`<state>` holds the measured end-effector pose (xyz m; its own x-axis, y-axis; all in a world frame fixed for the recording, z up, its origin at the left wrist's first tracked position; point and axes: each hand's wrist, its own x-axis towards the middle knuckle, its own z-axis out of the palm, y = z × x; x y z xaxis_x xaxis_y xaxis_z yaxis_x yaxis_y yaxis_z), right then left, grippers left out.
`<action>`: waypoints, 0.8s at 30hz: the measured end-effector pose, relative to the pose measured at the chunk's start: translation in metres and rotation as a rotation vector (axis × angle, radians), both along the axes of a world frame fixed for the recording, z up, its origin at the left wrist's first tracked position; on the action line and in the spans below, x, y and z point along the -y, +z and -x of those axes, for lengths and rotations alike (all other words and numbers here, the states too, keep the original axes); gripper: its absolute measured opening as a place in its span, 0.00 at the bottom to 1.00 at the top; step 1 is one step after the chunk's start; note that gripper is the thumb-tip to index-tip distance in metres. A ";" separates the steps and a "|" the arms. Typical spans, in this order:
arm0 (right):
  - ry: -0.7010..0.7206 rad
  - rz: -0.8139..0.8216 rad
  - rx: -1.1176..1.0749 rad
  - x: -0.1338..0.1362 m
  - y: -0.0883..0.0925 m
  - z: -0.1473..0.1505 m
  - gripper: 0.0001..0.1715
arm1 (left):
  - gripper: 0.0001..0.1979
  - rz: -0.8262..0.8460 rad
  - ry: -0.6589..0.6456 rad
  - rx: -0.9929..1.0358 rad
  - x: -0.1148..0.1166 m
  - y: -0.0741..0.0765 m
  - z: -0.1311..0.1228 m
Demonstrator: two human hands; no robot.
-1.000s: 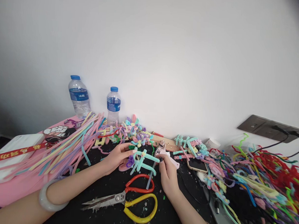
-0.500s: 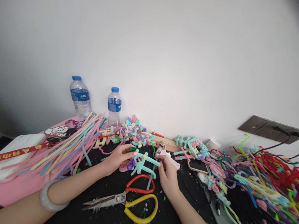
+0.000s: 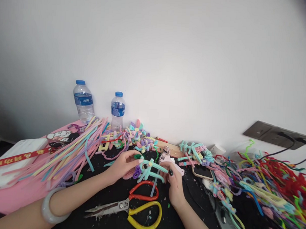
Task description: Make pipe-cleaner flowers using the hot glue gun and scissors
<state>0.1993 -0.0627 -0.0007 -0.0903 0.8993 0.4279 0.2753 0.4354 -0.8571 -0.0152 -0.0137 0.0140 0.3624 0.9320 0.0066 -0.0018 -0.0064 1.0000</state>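
Between my hands is a mint-green pipe cleaner shape (image 3: 148, 167) with crossing strips and a small yellow spot at one crossing. My left hand (image 3: 124, 167) pinches its left end, where a purple pipe cleaner curl (image 3: 137, 172) and a dark green bit show. At the right end, my right hand (image 3: 174, 184) has its fingers closed around the tips of two long mint strips. Just below lie large scissors (image 3: 123, 204) with one red and one yellow handle, blades pointing left and dusted with fluff. A pale translucent stick (image 3: 154, 187) crosses the red handle.
Loose pastel pipe cleaners (image 3: 91, 142) spread over the pink surface at left. Two water bottles (image 3: 84, 103) stand by the wall. Finished pipe cleaner flowers (image 3: 137, 129) are heaped behind my hands. At right are a phone (image 3: 202, 171), cables and a tangled colourful pile (image 3: 273, 190).
My right hand has turned, its fingers shifting around the strip ends at the right. The mint shape has tilted slightly and sits a little farther right. My left hand keeps its pinch.
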 end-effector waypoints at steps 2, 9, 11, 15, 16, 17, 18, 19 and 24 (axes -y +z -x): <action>-0.041 0.019 -0.030 -0.002 -0.001 -0.001 0.28 | 0.13 -0.069 0.062 -0.007 -0.001 0.003 0.000; -0.095 0.105 0.123 -0.004 -0.002 0.004 0.17 | 0.15 -0.027 -0.035 -0.005 0.002 0.005 -0.001; -0.116 0.113 0.137 -0.004 -0.004 0.004 0.16 | 0.16 0.016 -0.075 0.028 0.003 0.006 -0.002; -0.173 0.084 0.174 -0.005 -0.006 0.002 0.16 | 0.18 0.131 -0.152 0.123 0.003 0.006 -0.003; -0.180 0.073 0.184 -0.004 -0.006 0.002 0.15 | 0.19 0.148 -0.182 0.148 0.002 0.005 -0.003; -0.187 0.063 0.192 -0.004 -0.005 0.002 0.15 | 0.20 0.153 -0.211 0.169 0.002 0.004 -0.003; -0.193 0.055 0.201 -0.004 -0.005 0.002 0.15 | 0.20 0.147 -0.236 0.185 0.001 0.001 -0.003; -0.199 0.051 0.210 -0.003 -0.004 0.002 0.15 | 0.21 0.135 -0.255 0.194 0.000 -0.001 -0.004; -0.204 0.047 0.229 -0.003 -0.004 0.003 0.16 | 0.24 0.109 -0.250 0.164 -0.002 -0.014 -0.004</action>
<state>0.1964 -0.0599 -0.0044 0.0051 0.9269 0.3752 0.5412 0.3129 -0.7805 -0.0114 -0.0116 0.0003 0.5828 0.8126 -0.0117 -0.1507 0.1222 0.9810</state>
